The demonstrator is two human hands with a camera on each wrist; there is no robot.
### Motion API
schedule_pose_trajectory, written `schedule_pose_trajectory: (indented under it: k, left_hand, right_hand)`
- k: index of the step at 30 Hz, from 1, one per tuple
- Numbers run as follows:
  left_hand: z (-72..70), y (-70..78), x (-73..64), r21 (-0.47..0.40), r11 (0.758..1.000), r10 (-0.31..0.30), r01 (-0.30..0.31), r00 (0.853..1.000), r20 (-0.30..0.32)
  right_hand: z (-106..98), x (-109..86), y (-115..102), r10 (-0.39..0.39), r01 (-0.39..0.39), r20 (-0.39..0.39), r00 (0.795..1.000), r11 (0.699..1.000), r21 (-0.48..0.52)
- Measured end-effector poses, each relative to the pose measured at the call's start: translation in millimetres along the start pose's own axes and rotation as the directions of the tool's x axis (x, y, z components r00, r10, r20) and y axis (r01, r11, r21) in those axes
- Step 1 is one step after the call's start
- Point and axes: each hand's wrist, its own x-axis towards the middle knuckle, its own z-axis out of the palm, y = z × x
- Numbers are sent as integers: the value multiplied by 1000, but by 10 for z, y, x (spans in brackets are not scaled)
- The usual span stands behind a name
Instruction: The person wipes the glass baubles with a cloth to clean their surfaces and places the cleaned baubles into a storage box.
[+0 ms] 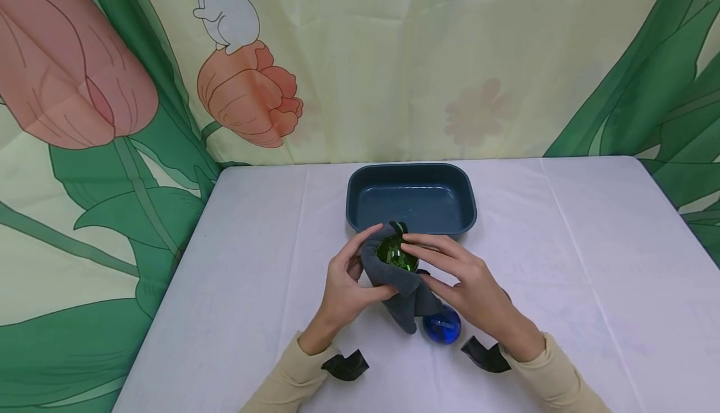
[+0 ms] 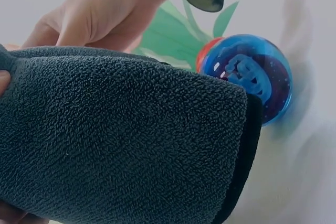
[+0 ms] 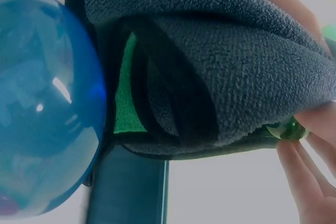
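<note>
A dark grey terry cloth [image 1: 402, 297] with a black edge is wrapped partly round a shiny green see-through ball [image 1: 396, 253]. My left hand [image 1: 351, 285] grips the cloth from the left, thumb pressed on its front fold. From the other side, my right hand [image 1: 464, 275] holds the green ball, fingertips on its upper part and thumb lower down by the cloth's edge. Just below the cloth's hanging corner lies a blue see-through ball [image 1: 442, 325]. In the right wrist view the cloth [image 3: 252, 72] hides most of the green ball [image 3: 289, 130].
Behind the hands, a dark blue rectangular basin [image 1: 413, 210] stands on the white-covered table [image 1: 562, 263]. A printed curtain [image 1: 382, 88] hangs along the table's far edge. Black straps [image 1: 345, 366] show at both wrists.
</note>
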Motion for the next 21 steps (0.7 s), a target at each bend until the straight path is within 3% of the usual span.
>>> schedule_pose_trajectory:
  k: [21]
  left_hand:
    - [-3,5,5,6,1000,-16,16,1000,5]
  right_hand:
    - [19,-5,3,18,-18,-12,1000,1000,0]
